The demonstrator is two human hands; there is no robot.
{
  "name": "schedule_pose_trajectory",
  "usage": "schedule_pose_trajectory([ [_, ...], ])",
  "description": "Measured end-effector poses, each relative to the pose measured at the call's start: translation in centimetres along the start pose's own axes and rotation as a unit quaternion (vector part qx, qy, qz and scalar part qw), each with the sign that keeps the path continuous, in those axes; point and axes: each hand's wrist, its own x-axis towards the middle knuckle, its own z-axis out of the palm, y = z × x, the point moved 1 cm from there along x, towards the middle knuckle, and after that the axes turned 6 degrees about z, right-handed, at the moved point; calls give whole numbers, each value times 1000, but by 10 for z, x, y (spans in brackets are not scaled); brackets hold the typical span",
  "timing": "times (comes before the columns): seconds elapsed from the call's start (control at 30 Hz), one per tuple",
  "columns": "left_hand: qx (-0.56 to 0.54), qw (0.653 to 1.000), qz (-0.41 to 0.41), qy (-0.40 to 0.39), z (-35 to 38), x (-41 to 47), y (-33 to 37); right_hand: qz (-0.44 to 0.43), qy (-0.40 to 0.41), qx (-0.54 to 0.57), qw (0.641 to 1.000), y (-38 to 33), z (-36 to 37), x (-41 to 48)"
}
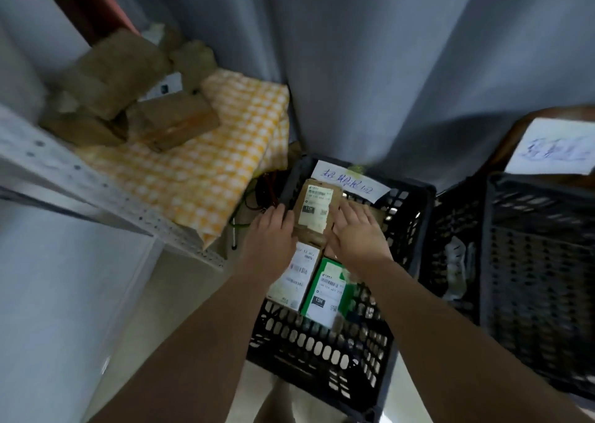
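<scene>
A black slotted plastic crate stands on the floor with parcels inside. A brown cardboard parcel with a white shipping label sits at its far end. My left hand touches the parcel's left side and my right hand lies against its right side, fingers mostly straight. Below the hands lie a white-labelled parcel and a green parcel. A handwritten paper sign is fixed to the crate's far rim.
A second black crate stands to the right, with a paper sign behind it. On the left, a metal shelf carries a yellow checked cloth and several brown parcels. A grey curtain hangs behind.
</scene>
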Motion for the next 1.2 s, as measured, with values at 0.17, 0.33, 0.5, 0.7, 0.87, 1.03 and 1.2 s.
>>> schedule_pose_trajectory([
  [0.17,32,996,-19,86,-92,-54,43,-59,101,-9,993,15,-90,-74],
  [0.33,66,976,-64,196,-202,-114,64,-102,187,-9,977,-2,-193,-123],
  [0.5,109,958,-140,223,-277,-195,45,-165,253,6,953,-62,-268,-171],
  [0.7,136,927,-223,269,-332,-316,14,-259,288,9,922,-150,-312,-233],
  [0.87,164,899,-299,276,-353,-438,-12,-325,306,18,895,-235,-321,-297],
  [1.03,189,866,-363,287,-358,-575,-26,-418,297,62,856,-335,-311,-387],
  [1.2,217,842,-400,292,-346,-715,-32,-506,300,101,803,-423,-290,-497],
])
